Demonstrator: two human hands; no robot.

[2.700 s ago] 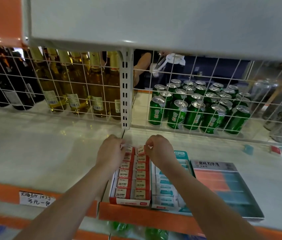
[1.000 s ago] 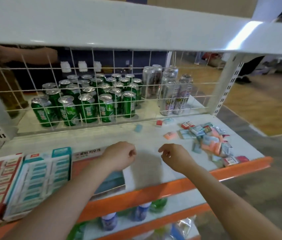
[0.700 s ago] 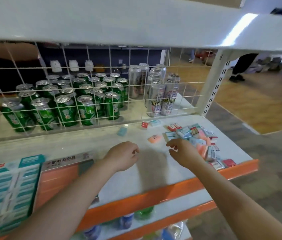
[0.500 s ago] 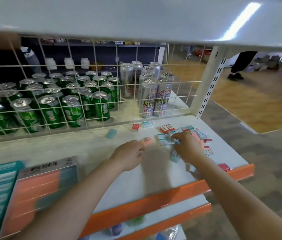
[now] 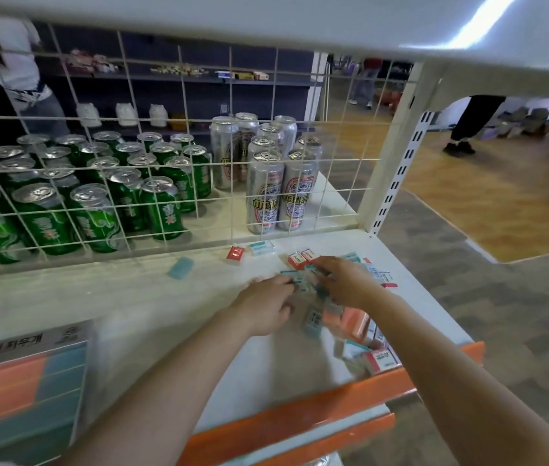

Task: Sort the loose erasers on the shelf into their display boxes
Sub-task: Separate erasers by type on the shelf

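Loose erasers (image 5: 350, 326) in red, teal and orange wrappers lie heaped at the right end of the white shelf (image 5: 152, 297). My left hand (image 5: 263, 307) reaches into the pile's left side, its fingertips touching a white eraser with teal stripes (image 5: 289, 274), thumb apart from it. My right hand (image 5: 347, 280) lies palm-down over the heap's middle with fingers bent onto the erasers; what it holds is hidden and blurred. A display box (image 5: 24, 381) of orange and teal erasers sits at the lower left.
Single erasers lie apart near the wire grid: a blue one (image 5: 180, 267), a red one (image 5: 235, 253) and a teal-white one (image 5: 261, 247). Green cans (image 5: 94, 216) and tall silver cans (image 5: 266, 193) stand behind the grid. The orange shelf lip (image 5: 300, 422) runs along the front.
The view swung right from the display boxes to the loose pile. Both hands left the red eraser box, crossed the shelf and now rest in the pile.
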